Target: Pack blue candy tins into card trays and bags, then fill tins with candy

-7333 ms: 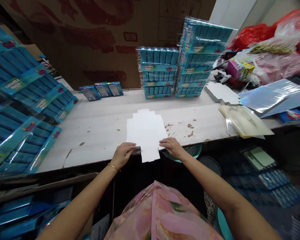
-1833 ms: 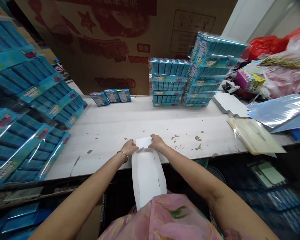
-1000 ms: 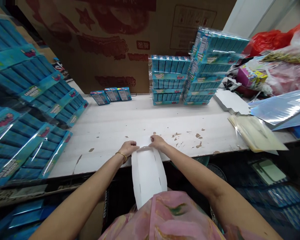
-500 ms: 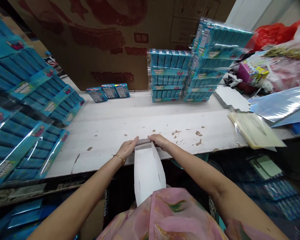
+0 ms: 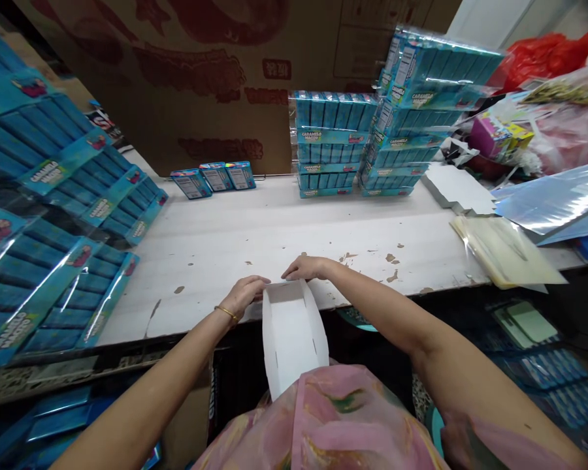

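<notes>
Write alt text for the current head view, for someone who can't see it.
The person's left hand and right hand are at the far end of a white card tray with raised sides, jutting past the edge of a worn white table. Beyond are three small blue boxes, stacks of blue packs and a large brown carton.

white tray [image 5: 294, 336]: matt card | wrapped packs [image 5: 416, 124]: glossy plastic film | tabletop [image 5: 215, 228]: smooth, chipped (brown showing)

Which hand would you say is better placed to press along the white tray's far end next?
Probably the right hand: it lies along much of the far edge of the white tray, while the left hand reaches only its far left corner.
</notes>
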Demonstrator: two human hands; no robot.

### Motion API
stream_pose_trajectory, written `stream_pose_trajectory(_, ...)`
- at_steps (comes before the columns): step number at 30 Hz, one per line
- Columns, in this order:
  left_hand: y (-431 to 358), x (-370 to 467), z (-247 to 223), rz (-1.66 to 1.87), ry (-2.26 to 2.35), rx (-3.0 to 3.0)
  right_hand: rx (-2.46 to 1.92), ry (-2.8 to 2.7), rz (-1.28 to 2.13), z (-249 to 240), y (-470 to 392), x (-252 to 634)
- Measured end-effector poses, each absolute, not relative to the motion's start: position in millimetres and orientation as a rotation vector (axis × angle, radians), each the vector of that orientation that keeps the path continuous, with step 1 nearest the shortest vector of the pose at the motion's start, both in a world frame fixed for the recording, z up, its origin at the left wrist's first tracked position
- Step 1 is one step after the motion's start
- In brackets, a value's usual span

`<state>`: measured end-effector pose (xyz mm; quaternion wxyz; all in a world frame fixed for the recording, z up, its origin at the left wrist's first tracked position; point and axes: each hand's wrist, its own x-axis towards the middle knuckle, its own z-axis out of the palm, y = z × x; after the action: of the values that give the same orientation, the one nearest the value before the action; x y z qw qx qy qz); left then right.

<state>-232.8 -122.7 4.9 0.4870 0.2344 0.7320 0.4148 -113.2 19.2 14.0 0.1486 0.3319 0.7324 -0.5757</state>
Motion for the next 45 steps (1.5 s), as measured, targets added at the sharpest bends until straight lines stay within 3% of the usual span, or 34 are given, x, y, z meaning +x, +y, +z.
stream_pose_trajectory(3, -121.5, -234.0, 8.9, 1.022, 1.758, 0.546, 0.882, 2.182, -1.377, 22.7, 21.4, -126.3)
stream_pose_trajectory(6, -121.1, -236.6, 5.5, 1.013, 1.767, 0.534, 0.931, 2.209, -1.317, 24.3, 17.9, -131.1)
stream_pose_trajectory(12, -117.9, -237.1, -8.9, 1.017, 1.855, 0.689, 1.196, 2.105, -1.662, 16.0, 9.1, -120.4)
stream_pose_trajectory(20, -120.8, -239.4, -0.2, 0.915, 1.796, 0.733, 0.892, 1.99, -1.617, 25.5, 22.9, -133.8)
stream_pose_trajectory(30, -119.0, -245.9, -3.0, 0.884, 1.78, 0.697, 1.003, 1.902, -1.972, 10.0, 16.6, -104.5)
stream_pose_trajectory(38, -115.6, -246.7, 4.4, 0.817, 1.748, 0.727, 1.011, 1.969, -1.923, 7.6, 14.3, -101.8)
stream_pose_trajectory(42, -114.2, -252.6, 1.7, 0.687, 1.778, 0.898, 0.921, 2.088, -1.589, 18.6, 20.9, -117.1)
stream_pose_trajectory(45, -110.1, -251.9, 1.5, 0.526, 1.895, 1.109, 0.698, 2.259, -1.085, 23.0, 18.2, -138.3)
